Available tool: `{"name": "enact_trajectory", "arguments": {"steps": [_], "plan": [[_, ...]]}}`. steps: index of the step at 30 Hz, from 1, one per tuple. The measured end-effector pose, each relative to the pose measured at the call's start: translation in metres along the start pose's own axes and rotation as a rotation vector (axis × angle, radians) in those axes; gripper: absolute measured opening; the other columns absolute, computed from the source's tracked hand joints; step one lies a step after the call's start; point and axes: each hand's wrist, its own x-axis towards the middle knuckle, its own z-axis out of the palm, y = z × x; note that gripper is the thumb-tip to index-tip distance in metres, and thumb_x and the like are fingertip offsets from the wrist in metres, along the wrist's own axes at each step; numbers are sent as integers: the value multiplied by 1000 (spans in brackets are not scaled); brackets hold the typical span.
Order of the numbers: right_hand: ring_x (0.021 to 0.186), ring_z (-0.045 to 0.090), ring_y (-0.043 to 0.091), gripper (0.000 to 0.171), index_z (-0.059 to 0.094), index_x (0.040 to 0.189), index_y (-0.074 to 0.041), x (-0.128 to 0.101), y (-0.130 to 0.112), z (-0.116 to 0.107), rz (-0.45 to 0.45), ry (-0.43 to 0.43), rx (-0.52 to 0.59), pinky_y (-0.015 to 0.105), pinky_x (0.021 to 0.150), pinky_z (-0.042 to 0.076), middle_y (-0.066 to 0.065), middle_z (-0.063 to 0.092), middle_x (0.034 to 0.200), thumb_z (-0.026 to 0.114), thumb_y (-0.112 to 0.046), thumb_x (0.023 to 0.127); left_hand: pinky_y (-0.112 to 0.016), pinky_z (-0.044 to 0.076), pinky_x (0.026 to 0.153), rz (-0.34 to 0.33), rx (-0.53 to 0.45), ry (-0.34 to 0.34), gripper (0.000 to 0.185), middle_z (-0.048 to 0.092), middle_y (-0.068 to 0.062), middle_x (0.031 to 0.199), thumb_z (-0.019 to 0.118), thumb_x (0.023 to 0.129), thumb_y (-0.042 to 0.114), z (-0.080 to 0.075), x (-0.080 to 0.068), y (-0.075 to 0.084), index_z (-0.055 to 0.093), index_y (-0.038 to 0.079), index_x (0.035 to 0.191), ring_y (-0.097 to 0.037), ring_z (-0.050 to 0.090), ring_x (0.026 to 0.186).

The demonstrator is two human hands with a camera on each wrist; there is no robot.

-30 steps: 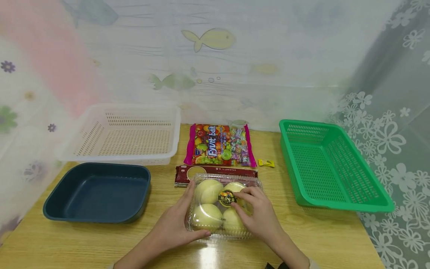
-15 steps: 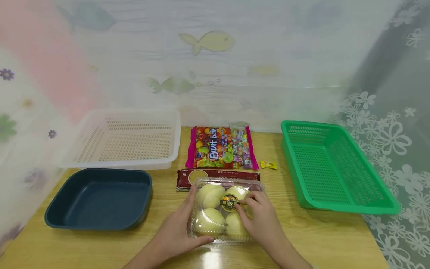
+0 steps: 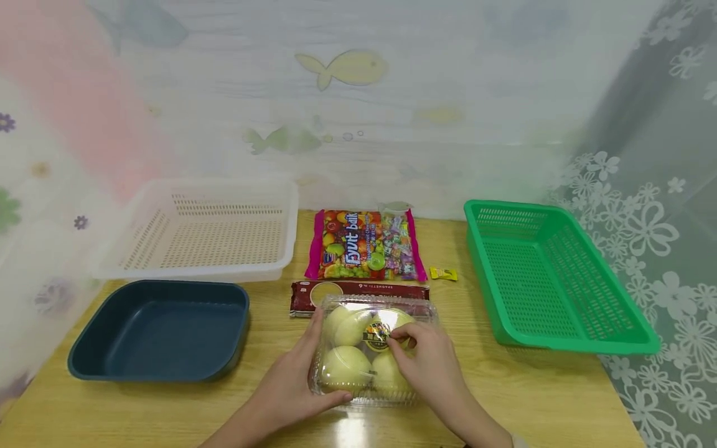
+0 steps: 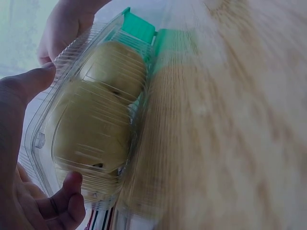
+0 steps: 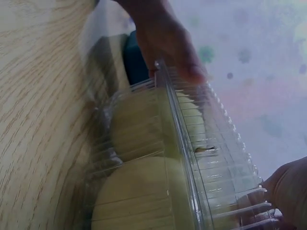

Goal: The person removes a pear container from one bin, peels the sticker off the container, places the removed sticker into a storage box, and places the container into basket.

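Clamshell box of pears [image 3: 372,351] is gripped at the near middle of the counter [image 3: 538,392], just in front of the spaghetti packet [image 3: 358,292]; the grasp-and-steady step is judged in hand, and a lift would call for both grips to be kept firm on the slick plastic. Left hand [image 3: 294,389] is wrapped round the box's left side, thumb on the near edge, while right hand [image 3: 431,367] is laid over the lid with fingertips curled at the round label [image 3: 376,335].
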Motion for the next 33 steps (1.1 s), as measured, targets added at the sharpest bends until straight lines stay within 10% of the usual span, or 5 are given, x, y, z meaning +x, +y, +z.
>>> {"name": "enact_trajectory", "arguments": {"steps": [22, 33], "plan": [[70, 51, 6, 12, 79, 88, -14, 4, 13, 3, 70, -54, 277, 21, 60, 42, -12, 60, 72, 82, -2, 90, -58, 47, 112, -75, -42, -27, 142, 18, -10, 174, 86, 71, 75, -1, -1, 2, -1, 28, 173, -44, 43, 148], [73, 54, 10, 11, 77, 92, -10, 0, 11, 8, -9, 69, 105, 24, 66, 47, -7, 65, 83, 86, -7, 87, -57, 48, 111, -52, -27, -19, 142, 16, -7, 175, 86, 71, 75, -1, 0, 0, 2, 24, 173, -41, 44, 148]]}}
